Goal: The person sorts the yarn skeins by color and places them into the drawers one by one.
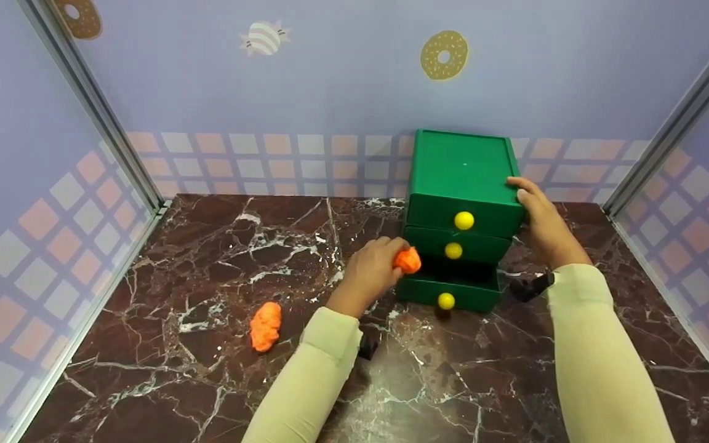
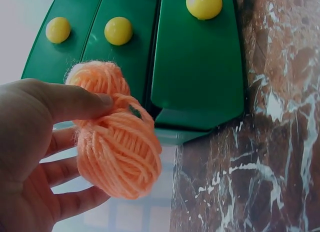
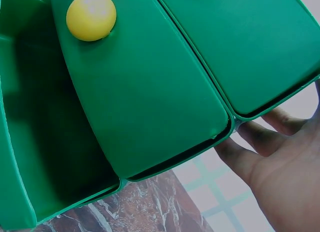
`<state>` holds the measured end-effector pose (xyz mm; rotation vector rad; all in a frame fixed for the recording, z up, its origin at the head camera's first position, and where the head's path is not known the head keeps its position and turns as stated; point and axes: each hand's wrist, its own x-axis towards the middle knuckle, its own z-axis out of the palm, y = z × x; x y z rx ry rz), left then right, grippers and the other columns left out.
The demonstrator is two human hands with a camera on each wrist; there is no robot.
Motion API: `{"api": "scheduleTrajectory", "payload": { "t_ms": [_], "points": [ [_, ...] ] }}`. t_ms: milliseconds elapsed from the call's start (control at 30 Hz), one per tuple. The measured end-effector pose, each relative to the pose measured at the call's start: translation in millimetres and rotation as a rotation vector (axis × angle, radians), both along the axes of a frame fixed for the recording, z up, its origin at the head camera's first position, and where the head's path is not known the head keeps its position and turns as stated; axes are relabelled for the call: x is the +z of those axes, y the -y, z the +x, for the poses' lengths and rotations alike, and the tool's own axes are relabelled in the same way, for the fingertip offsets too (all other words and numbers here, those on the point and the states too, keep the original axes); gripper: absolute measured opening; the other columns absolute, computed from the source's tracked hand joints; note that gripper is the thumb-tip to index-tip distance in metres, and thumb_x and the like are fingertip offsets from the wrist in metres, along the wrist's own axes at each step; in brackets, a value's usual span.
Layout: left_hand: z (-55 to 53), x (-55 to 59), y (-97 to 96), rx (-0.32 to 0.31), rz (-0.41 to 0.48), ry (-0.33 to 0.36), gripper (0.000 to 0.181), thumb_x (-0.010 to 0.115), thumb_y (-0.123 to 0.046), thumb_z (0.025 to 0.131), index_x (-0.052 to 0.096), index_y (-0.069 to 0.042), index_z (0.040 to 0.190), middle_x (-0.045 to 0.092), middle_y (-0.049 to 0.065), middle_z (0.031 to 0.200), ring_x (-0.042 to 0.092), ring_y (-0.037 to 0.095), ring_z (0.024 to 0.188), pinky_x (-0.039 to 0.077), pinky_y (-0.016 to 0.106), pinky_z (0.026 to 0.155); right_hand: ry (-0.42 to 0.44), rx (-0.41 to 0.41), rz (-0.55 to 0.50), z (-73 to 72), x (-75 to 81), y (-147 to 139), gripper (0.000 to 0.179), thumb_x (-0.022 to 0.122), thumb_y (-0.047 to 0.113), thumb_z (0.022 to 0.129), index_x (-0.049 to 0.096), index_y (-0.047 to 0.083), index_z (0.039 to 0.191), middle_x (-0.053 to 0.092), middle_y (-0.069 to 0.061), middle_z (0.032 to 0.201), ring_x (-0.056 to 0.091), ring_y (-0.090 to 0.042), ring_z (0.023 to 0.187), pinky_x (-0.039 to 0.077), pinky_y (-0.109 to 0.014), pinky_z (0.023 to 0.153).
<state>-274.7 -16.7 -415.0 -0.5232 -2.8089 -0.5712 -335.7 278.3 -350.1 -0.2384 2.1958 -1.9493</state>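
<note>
My left hand [image 1: 370,271] pinches a small orange yarn skein [image 2: 117,137] between thumb and fingers, just left of the green drawer unit [image 1: 465,166]. The unit has three drawers with yellow knobs. Its bottom drawer [image 1: 416,291] is pulled out, and the part of its inside visible in the right wrist view holds nothing; the upper two are closed. On the unit's right side rests my right hand [image 1: 542,218], its fingers against the side wall and near the top edge. A second orange yarn skein [image 1: 265,326] lies on the table, left of my left forearm.
The dark red marbled tabletop [image 1: 207,381] is bounded by a patterned back wall [image 1: 342,80] and side panels with metal corner posts [image 1: 674,111]. The drawer unit stands close to the back wall, right of centre.
</note>
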Motion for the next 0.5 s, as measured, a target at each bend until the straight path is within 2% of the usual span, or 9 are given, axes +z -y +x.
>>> {"api": "scheduleTrajectory", "payload": {
  "t_ms": [167, 500],
  "points": [
    [-1.1, 1.2, -8.4, -0.015, -0.023, 0.006, 0.034, 0.072, -0.020, 0.085, 0.064, -0.021, 0.118, 0.065, 0.003, 0.108, 0.063, 0.024, 0.097, 0.054, 0.041, 0.081, 0.006, 0.000, -0.020, -0.2, -0.2, -1, 0.047, 0.027, 0.039, 0.105, 0.025, 0.027, 0.150, 0.001, -0.014, 0.161, 0.024, -0.039, 0.140, 0.023, -0.057, 0.113],
    [-7.2, -0.6, -23.4, -0.069, -0.080, -0.031, 0.030, 0.067, -0.017, 0.088, 0.069, -0.025, 0.116, 0.065, 0.001, 0.103, 0.061, 0.022, 0.092, 0.053, 0.037, 0.079, -0.015, -0.003, -0.022, -19.7, -20.0, -11, 0.044, 0.027, 0.041, 0.105, 0.028, 0.032, 0.149, 0.003, -0.011, 0.161, 0.024, -0.035, 0.139, 0.028, -0.051, 0.109]
  ]
}}
